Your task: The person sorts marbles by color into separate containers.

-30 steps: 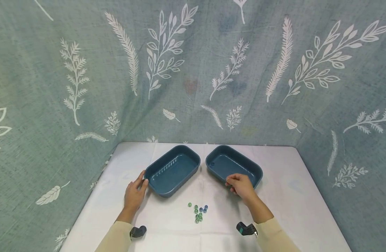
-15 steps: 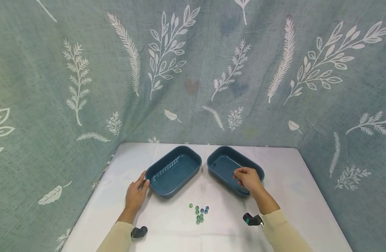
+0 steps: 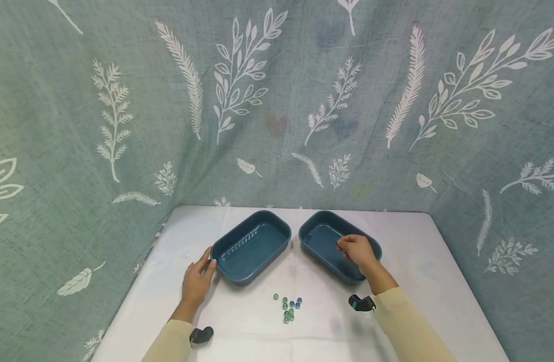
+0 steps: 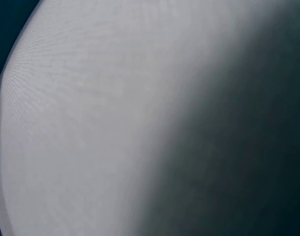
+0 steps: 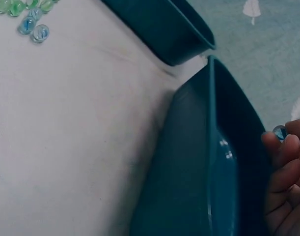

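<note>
In the head view my right hand [image 3: 357,250] is over the right-hand blue plastic tray [image 3: 323,245]. The right wrist view shows a small clear-and-blue glass marble [image 5: 280,132] pinched between its thumb and fingertips, above the tray's rim. At the far left inside that tray lie small dark marbles [image 3: 308,238]. My left hand [image 3: 197,281] rests at the near left corner of the other blue tray [image 3: 250,251], thumb and fingers touching the rim. The left wrist view has only white cloth, dark blur and a sliver of blue.
Between the forearms, several green marbles [image 3: 286,312] and a few blue marbles [image 3: 298,300] lie loosely grouped on the white tablecloth [image 3: 241,322]. A grey-green leaf-print curtain [image 3: 277,125] hangs behind the table and along both sides.
My right hand has moved from the right tray's front rim forward and right to above its inside, still pinching the marble. The left hand stays at the left tray's corner.
</note>
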Available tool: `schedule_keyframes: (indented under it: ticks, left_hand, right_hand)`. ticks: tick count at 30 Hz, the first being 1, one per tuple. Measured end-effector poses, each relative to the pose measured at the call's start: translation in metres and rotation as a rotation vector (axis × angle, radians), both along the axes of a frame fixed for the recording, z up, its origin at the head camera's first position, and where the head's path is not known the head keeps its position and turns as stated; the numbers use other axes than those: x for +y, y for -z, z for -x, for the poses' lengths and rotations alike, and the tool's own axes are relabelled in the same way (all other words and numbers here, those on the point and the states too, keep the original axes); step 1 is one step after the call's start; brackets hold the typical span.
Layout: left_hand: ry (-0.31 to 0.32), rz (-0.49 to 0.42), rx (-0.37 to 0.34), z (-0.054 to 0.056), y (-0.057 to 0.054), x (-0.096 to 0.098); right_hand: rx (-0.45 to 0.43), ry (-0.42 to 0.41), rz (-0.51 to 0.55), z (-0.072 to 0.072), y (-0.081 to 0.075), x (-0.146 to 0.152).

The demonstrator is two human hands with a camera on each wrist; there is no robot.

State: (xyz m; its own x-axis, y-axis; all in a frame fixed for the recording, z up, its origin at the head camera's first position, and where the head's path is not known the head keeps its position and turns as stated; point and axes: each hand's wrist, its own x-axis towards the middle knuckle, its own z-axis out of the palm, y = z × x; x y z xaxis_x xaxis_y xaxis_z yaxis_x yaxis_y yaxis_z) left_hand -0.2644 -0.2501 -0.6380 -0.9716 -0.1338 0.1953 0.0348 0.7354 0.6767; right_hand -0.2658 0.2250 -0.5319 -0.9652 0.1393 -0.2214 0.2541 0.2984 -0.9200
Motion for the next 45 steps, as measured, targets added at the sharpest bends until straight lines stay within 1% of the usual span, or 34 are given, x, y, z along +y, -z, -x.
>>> schedule_keyframes:
  ticks: [5, 8, 11, 15, 21, 23, 30, 36, 39, 45]
  left_hand:
    - [-0.003, 0.009, 0.008, 0.0, 0.001, 0.0]
    - [0.005, 0.014, 0.025, 0.001, 0.002, 0.0]
    - [0.01, 0.015, 0.037, 0.001, 0.002, 0.001]
    - [0.008, 0.013, 0.036, 0.001, 0.001, 0.001]
    - [0.007, 0.011, 0.038, 0.003, 0.002, 0.001]
    - [0.007, 0.012, 0.037, 0.003, 0.002, 0.002]
    - [-0.003, 0.006, 0.018, 0.001, 0.002, 0.002]
    - [0.001, 0.004, 0.026, 0.0, 0.001, 0.002]
    - [0.003, 0.004, 0.025, 0.0, 0.001, 0.003]
    - [0.005, 0.0, 0.031, 0.001, 0.002, 0.001]
  right_hand:
    - [0.0, -0.005, 0.013, 0.007, 0.006, -0.005]
    - [0.003, 0.001, 0.014, 0.012, 0.009, -0.007]
    - [-0.02, 0.008, -0.001, 0.016, 0.014, -0.007]
    - [-0.056, 0.01, -0.031, 0.02, 0.021, -0.004]
    - [-0.064, 0.03, -0.058, 0.024, 0.027, 0.0]
    - [-0.072, 0.024, -0.071, 0.026, 0.029, 0.002]
    - [-0.094, 0.026, -0.091, 0.028, 0.034, 0.007]
    - [-0.108, 0.021, -0.133, 0.027, 0.037, 0.008]
    - [-0.132, 0.025, -0.134, 0.027, 0.041, 0.009]
    - [-0.136, 0.034, -0.14, 0.028, 0.048, 0.011]
